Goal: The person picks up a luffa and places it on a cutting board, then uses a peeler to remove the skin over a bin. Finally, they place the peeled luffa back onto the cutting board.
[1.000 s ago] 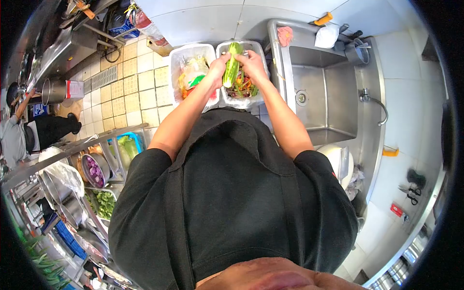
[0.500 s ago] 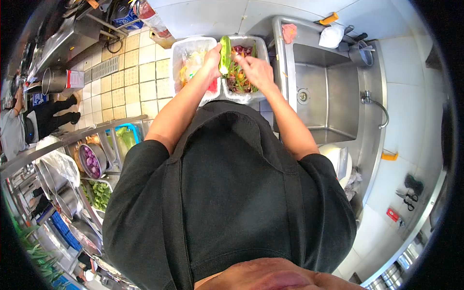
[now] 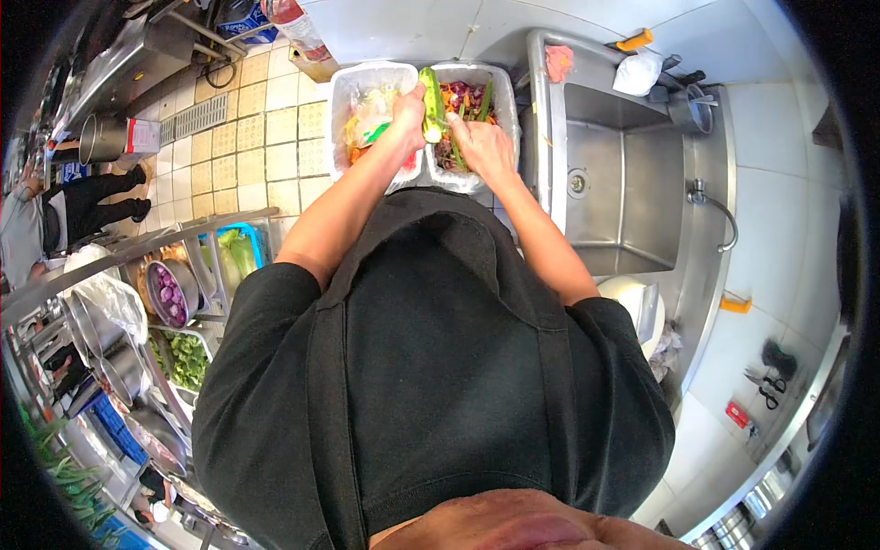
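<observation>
My left hand [image 3: 410, 115] is wrapped round a long green cucumber or zucchini [image 3: 431, 103], with pale stripes where skin is gone. It is held nearly upright in the view, over the place where two bins meet. Just right of its lower end is my right hand [image 3: 486, 148], fingers closed; whatever they hold is too small to make out. Below lies the right bin [image 3: 512, 119], with purple, orange and green vegetable scraps [image 3: 469, 99] in it. The left bin [image 3: 337, 110], lined with clear plastic, contains crumpled bags and orange and red bits.
A steel sink [image 3: 632, 183] with a tap [image 3: 698, 192] stands to the right. On the left, a metal rack [image 3: 119, 266] holds a pot of purple onions [image 3: 170, 298], leafy greens [image 3: 188, 359] and a blue crate [image 3: 243, 240]. Another person [image 3: 64, 215] stands farther left on the tiled floor.
My right hand has shifted slightly down and to the right, beside the cucumber or zucchini. Long green strips now show more clearly among the scraps in the right bin. The camera view has shifted slightly.
</observation>
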Tool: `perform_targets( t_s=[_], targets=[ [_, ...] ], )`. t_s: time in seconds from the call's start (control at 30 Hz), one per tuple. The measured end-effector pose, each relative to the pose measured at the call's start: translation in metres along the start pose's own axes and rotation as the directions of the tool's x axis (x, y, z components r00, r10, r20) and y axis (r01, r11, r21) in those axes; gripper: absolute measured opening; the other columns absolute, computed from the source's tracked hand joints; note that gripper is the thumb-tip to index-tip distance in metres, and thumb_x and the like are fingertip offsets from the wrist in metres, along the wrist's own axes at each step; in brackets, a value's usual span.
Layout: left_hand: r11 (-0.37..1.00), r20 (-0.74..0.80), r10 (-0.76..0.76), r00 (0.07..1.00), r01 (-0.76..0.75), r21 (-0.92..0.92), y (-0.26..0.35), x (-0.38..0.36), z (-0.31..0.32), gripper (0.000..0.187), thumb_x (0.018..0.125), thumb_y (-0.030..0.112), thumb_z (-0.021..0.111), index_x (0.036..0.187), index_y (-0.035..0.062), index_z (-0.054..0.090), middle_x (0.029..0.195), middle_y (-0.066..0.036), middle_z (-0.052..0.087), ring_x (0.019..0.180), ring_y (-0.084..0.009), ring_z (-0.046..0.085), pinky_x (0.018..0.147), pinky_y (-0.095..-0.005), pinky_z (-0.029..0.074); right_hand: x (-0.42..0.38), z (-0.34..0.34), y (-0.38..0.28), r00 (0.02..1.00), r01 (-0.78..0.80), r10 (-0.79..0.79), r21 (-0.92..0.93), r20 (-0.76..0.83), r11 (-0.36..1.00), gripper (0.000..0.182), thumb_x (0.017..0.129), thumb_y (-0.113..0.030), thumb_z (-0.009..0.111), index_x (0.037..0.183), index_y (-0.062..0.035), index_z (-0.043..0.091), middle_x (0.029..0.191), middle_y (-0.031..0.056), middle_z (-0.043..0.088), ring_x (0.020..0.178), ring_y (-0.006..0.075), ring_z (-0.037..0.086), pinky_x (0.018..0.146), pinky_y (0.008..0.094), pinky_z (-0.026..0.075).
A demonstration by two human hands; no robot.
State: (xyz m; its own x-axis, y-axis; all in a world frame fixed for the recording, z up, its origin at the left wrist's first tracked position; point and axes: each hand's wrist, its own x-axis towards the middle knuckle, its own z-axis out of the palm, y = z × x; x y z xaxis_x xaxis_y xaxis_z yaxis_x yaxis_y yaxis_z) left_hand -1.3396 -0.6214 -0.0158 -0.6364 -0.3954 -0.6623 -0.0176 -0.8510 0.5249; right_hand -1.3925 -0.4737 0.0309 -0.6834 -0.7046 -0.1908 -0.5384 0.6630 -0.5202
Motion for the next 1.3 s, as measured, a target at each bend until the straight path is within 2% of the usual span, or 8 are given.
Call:
perform_targets(
  t_s=[0.4,0.53,0.57,0.67,0.77,1.0,1.17,1.3],
  targets=[
    [0.972,0.265,-0.109,0.958,0.048,0.229,0.003,-0.025,0.013,0.041,0.100,0.041,0.041,0.106,0.0035,0.058,0.083,-0.009,0.062,0.066,-0.0199,0.060,0.056,-0.0374,0.052,0.155,0.028,0.113,0.992,-0.108,0.113,-0.086,0.058,0.990,0.077,0.092,-0.062,0.029,0.106,0.0021,0.068,0.114,0.0257,0.063,0.113,0.0416,0.057,0.097,0.0486,0.044],
    [0.976,0.219,-0.060,0.974,0.011,0.217,0.009,-0.014,0.016,0.040,0.101,0.039,0.039,0.108,0.0032,0.057,0.086,-0.009,0.062,0.070,-0.0205,0.061,0.061,-0.0380,0.054,0.129,0.002,0.083,0.886,-0.464,0.387,0.469,0.257,0.751,0.085,0.083,-0.076,0.039,0.086,0.0039,0.070,0.086,0.0209,0.066,0.078,0.0281,0.062,0.069,0.0391,0.047],
    [0.978,0.205,-0.043,0.978,-0.001,0.209,0.006,-0.009,0.015,0.040,0.101,0.038,0.039,0.109,0.0031,0.056,0.087,-0.009,0.062,0.070,-0.0208,0.061,0.062,-0.0383,0.054,0.103,-0.006,0.054,0.910,-0.406,0.352,0.641,0.219,0.651,0.073,0.081,-0.072,0.054,0.077,-0.0002,0.064,0.052,-0.0061,0.034,0.039,0.0062,0.022,0.039,0.0244,0.016],
    [0.969,0.206,-0.004,0.979,-0.046,0.241,0.000,-0.007,0.017,0.039,0.101,0.036,0.038,0.111,0.0025,0.055,0.088,-0.010,0.063,0.073,-0.0218,0.062,0.064,-0.0398,0.055,0.096,0.038,0.058,0.993,-0.091,0.121,0.593,-0.011,0.800,0.044,0.082,-0.047,0.070,0.082,-0.0030,0.063,0.057,-0.0044,0.045,0.041,0.0056,0.034,0.039,0.0258,0.026],
    [0.976,0.224,0.000,0.975,-0.048,0.210,-0.006,-0.005,0.011,0.038,0.102,0.033,0.037,0.112,0.0016,0.056,0.090,-0.011,0.064,0.077,-0.0226,0.063,0.066,-0.0407,0.055,0.063,0.012,0.033,0.968,-0.220,0.215,0.842,0.127,0.493,0.037,0.081,-0.033,0.071,0.091,0.0026,0.065,0.073,0.0057,0.064,0.061,0.0151,0.057,0.058,0.0323,0.044],
    [0.986,0.065,-0.005,0.998,-0.006,0.168,0.009,-0.017,0.006,0.042,0.102,0.033,0.037,0.109,-0.0021,0.057,0.083,-0.014,0.064,0.068,-0.0227,0.062,0.060,-0.0348,0.053,0.060,-0.007,0.056,0.955,-0.068,0.212,0.542,-0.207,0.838,0.035,0.081,-0.030,0.071,0.093,0.0027,0.066,0.078,0.0176,0.068,0.071,0.0272,0.065,0.067,0.0368,0.048],
    [0.994,0.134,0.013,0.991,-0.028,0.108,0.009,-0.001,0.003,0.042,0.103,0.036,0.033,0.106,0.0012,0.057,0.082,-0.013,0.063,0.067,-0.0245,0.061,0.060,-0.0367,0.053,0.034,-0.017,0.029,0.977,-0.118,0.137,0.123,-0.163,0.985,0.070,0.084,-0.070,0.048,0.088,-0.0028,0.069,0.083,0.0242,0.067,0.084,0.0394,0.066,0.079,0.0477,0.049],
    [0.999,0.087,0.038,0.995,-0.041,0.029,0.004,0.020,-0.005,0.041,0.103,0.036,0.032,0.110,0.0029,0.055,0.085,-0.014,0.063,0.070,-0.0250,0.061,0.061,-0.0385,0.054,-0.004,-0.017,-0.004,0.999,0.019,-0.017,0.040,-0.050,0.999,0.064,0.092,-0.062,0.041,0.076,-0.0054,0.066,0.075,0.0226,0.065,0.079,0.0389,0.065,0.072,0.0495,0.049]
  ],
)
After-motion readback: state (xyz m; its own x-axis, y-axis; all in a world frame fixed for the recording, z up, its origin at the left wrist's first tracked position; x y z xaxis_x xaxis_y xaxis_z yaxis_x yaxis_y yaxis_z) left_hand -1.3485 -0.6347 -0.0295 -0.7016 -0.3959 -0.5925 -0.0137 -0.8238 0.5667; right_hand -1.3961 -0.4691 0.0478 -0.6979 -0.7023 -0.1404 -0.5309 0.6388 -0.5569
